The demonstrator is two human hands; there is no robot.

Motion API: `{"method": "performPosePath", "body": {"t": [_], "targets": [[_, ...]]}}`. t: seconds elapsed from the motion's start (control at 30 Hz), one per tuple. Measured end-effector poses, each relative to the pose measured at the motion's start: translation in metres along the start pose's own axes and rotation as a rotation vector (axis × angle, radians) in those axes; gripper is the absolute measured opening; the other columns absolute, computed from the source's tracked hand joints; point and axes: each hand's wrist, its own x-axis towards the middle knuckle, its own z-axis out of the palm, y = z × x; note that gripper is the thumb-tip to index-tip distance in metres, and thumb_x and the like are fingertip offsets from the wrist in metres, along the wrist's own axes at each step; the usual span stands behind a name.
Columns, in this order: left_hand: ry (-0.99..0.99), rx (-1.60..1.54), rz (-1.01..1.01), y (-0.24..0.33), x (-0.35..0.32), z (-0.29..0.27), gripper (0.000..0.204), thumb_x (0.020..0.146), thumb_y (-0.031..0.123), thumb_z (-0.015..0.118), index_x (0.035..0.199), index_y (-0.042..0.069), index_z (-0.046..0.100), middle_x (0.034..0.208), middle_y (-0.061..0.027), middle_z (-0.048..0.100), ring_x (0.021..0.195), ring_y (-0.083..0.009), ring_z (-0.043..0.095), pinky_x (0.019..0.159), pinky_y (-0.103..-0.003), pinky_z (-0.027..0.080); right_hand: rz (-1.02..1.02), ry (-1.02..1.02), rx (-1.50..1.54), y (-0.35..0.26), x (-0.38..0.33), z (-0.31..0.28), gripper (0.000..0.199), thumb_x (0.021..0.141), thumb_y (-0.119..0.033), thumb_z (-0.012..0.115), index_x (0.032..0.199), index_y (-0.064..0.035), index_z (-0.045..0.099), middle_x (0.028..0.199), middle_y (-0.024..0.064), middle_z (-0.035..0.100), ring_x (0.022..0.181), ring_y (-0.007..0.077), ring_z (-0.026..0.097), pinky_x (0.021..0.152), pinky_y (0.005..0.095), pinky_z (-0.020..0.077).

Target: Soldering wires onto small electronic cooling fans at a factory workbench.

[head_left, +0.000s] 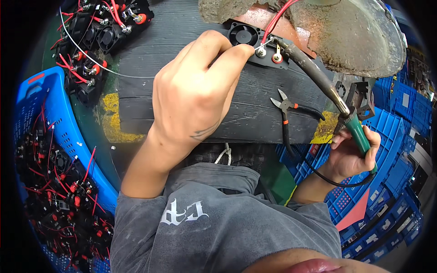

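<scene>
My left hand (193, 91) is closed in a pinch on a thin silvery solder wire (134, 76), its short end reaching the terminals of a black panel. The rest of the wire trails off to the left. On that panel sit a small black fan (243, 34) and metal terminals, one with a red ring (277, 58). Red wires (276, 20) run up from it. Wrapped round a green handle, my right hand (348, 159) holds a soldering iron (316, 75). The iron's tip meets the panel near the solder's end; the exact contact is too small to tell.
Cutting pliers (285, 105) lie with jaws parted on the dark work board (182, 22). A crusted metal plate (359, 41) overhangs the far right. Fan assemblies (107, 38) are piled at far left, above a blue basket (73, 132) full of more. Blue crates (387, 132) stand right.
</scene>
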Motion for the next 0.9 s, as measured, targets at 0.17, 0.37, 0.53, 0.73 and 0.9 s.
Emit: {"method": "performPosePath", "body": {"t": [0.17,0.37,0.53,0.73,0.9], "targets": [[0.032,-0.025,0.016,-0.006,0.000,-0.001,0.026,0.080,-0.007,0.075,0.104,0.005,0.075,0.084,-0.0089,0.063,0.067,-0.0206,0.062,0.061,-0.031,0.050,0.015,-0.024,0.022,-0.001,0.002,-0.003,0.053,0.097,-0.047,0.052,0.117,0.0015,0.059,0.082,0.0294,0.068,0.051,0.0281,0.064,0.042,0.0316,0.0543],[-0.030,0.073,-0.078,-0.007,0.000,-0.006,0.039,0.079,0.002,0.080,0.116,0.008,0.072,0.084,-0.0083,0.062,0.068,-0.0201,0.062,0.062,-0.032,0.050,-0.002,-0.013,0.089,-0.001,0.005,-0.006,0.051,0.100,-0.046,0.045,0.116,-0.0001,0.061,0.088,0.0255,0.069,0.056,0.0267,0.065,0.040,0.0289,0.0515],[-0.158,0.127,-0.128,-0.005,0.006,-0.003,0.052,0.078,0.014,0.084,0.127,0.012,0.067,0.086,-0.0072,0.062,0.068,-0.0232,0.062,0.062,-0.035,0.052,-0.022,-0.060,0.100,-0.003,0.004,-0.006,0.049,0.102,-0.044,0.042,0.115,-0.0007,0.062,0.092,0.0222,0.070,0.061,0.0246,0.066,0.040,0.0275,0.0494],[-0.116,0.199,-0.078,-0.003,0.007,0.006,0.049,0.080,0.017,0.081,0.127,0.014,0.067,0.089,-0.0072,0.063,0.069,-0.0292,0.062,0.063,-0.038,0.052,-0.012,-0.063,0.094,-0.003,0.003,-0.009,0.049,0.101,-0.043,0.043,0.114,-0.0007,0.063,0.090,0.0220,0.070,0.061,0.0242,0.066,0.039,0.0276,0.0496],[-0.156,0.144,-0.148,0.001,0.003,0.007,0.043,0.082,0.011,0.079,0.124,0.013,0.068,0.087,-0.0060,0.060,0.071,-0.0237,0.065,0.062,-0.037,0.052,-0.039,-0.006,0.108,-0.004,0.001,-0.010,0.049,0.100,-0.043,0.043,0.113,-0.0007,0.064,0.088,0.0216,0.070,0.062,0.0241,0.065,0.039,0.0273,0.0491]]}}
